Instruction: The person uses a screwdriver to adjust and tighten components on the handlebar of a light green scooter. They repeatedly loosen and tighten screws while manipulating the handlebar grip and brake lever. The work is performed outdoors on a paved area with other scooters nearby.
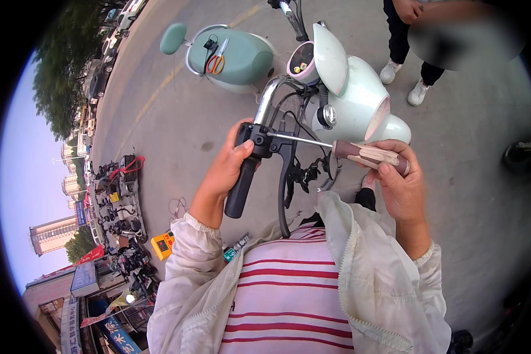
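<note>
My left hand (pixel 233 156) is wrapped round the black switch housing beside the grip (pixel 241 190) of a scooter handlebar (pixel 269 97), its thumb on the housing. In my right hand (pixel 400 183) is a screwdriver (pixel 369 154) with a worn brown and tan handle. The shaft runs leftward and its tip meets the black brake lever clamp (pixel 271 140); whether it sits in a screw head is too small to tell. A black brake lever (pixel 286 183) curves down toward my body. Black cables (pixel 304 118) loop beside the bar's stem.
The pale mint scooter body (pixel 354 100) stands ahead, with a round lamp (pixel 329 115). Orange-handled scissors (pixel 217 61) lie on its green seat (pixel 239 59). A person (pixel 401 35) stands at the far right. A yellow box (pixel 162 245) and parked scooters (pixel 121 206) are at the left.
</note>
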A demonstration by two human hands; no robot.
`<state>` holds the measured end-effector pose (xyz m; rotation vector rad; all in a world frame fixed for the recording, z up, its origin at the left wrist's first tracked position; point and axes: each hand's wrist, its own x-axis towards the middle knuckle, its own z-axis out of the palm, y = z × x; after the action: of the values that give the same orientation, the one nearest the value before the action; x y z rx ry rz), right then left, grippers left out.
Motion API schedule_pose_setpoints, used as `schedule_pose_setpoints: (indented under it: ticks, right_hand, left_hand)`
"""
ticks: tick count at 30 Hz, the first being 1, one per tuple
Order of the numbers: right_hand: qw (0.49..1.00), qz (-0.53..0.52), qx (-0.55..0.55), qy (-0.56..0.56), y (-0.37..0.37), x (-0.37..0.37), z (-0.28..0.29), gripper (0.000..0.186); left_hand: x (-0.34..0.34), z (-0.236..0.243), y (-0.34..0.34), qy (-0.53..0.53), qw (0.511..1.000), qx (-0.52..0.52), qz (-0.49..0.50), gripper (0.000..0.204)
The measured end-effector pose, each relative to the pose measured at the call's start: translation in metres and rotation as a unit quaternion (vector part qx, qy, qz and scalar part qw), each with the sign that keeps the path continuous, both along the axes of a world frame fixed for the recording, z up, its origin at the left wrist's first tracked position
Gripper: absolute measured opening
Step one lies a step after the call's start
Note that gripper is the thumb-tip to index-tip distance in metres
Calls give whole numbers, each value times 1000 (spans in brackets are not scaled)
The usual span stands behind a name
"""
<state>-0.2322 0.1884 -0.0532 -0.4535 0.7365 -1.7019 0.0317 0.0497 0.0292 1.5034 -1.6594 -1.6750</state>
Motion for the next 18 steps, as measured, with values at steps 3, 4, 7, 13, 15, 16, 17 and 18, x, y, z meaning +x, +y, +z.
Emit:
schedule_pose_setpoints:
  ticks: [3,4,7,13,15,16,17,18]
  right_hand:
    - [1000,-23,6,2,1,9,-6,29]
    - [1000,-25,4,-1,0,10,-6,28]
    - [1000,-19,3,4,1,11,-7,28]
    - [1000,-10,8,14,2,10,-7,29]
    - [1000,-6,8,14,2,10,-7,30]
    - [1000,-4,7,14,2,9,-8,30]
    - [1000,-1,6,14,3,9,-9,31]
    - [1000,-2,-6,27,3,9,-9,31]
  left_hand:
    - [1,-3,-1,11,1000,4,-4,66]
    - [1,-3,-2,12,1000,4,-5,66]
    - [0,-3,-2,17,1000,1,3,66]
    - [3,-6,-2,30,1000,1,0,66]
    - [2,-6,-1,29,1000,2,1,66]
    - [2,-6,-1,28,1000,2,3,66]
    - [2,-6,-1,26,1000,1,5,66]
    - [1,-5,-1,22,1000,2,7,66]
